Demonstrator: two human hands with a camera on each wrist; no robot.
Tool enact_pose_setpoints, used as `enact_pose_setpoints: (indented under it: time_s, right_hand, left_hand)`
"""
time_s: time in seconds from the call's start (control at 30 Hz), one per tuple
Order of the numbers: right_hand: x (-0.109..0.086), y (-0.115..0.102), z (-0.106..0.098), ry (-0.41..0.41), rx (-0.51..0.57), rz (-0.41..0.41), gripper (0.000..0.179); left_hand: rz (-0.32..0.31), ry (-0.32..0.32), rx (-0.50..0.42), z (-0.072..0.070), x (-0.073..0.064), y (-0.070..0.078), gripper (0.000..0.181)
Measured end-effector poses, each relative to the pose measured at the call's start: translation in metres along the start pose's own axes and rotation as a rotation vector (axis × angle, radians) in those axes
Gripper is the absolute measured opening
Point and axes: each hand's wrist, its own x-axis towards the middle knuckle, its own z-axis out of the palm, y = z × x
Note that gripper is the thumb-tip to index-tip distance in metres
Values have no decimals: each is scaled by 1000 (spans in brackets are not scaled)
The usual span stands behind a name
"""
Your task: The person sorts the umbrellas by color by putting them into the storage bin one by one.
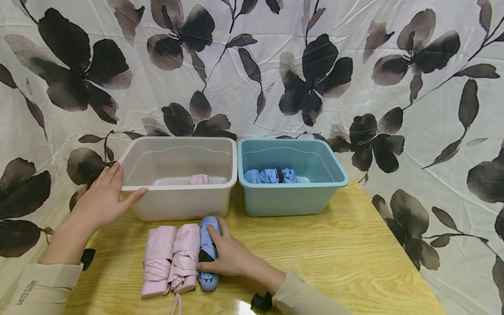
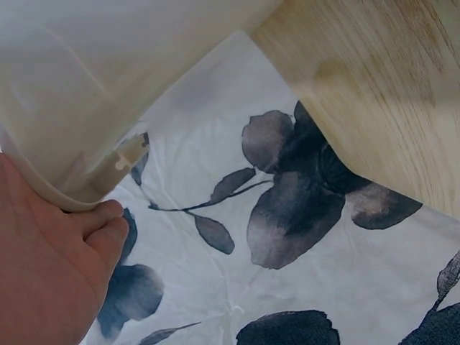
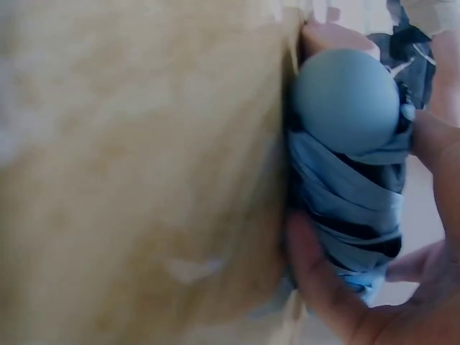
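Note:
My right hand (image 1: 232, 256) grips a blue folded umbrella (image 1: 208, 280) on the table, thumb on one side and fingers on the other. In the right wrist view, the rounded end of that umbrella (image 3: 348, 100) faces the camera, its wrapped cloth between the fingers. Left of it lie two pink folded umbrellas, one (image 1: 185, 258) close beside the blue one and another (image 1: 157, 262) farther left. My left hand (image 1: 100, 199) rests against the left side of a whitish bin (image 1: 181, 203), thumb spread toward its front. The left wrist view shows fingertips touching the bin's rim (image 2: 72, 205).
Right of the whitish bin stands a blue bin (image 1: 291, 201), with blue folded umbrellas (image 1: 269, 176) inside. A pink bundle (image 1: 198, 179) lies in the whitish bin. Both bins stand on the wooden table (image 1: 334, 262), before a floral cloth (image 1: 252, 87).

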Motion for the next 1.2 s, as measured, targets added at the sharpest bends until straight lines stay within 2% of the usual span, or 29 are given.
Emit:
enact_pose_setpoints:
  time_s: [0.33,0.67,0.9,1.2]
  right_hand:
    - [-1,7,5,93,225,-4,101]
    - [-5,9,5,146,271,-27,103]
    - [-13,6,1,189,302,-94,104]
    - [-24,-2,-9,235,390,-225,104]
  left_hand:
    - [-3,6,8,0,0,-1,101]
    - [-1,3,-4,1,-1,0,101]
    - [-2,1,-6,1,-1,-1,101]
    - [1,4,-7,0,0,0,101]
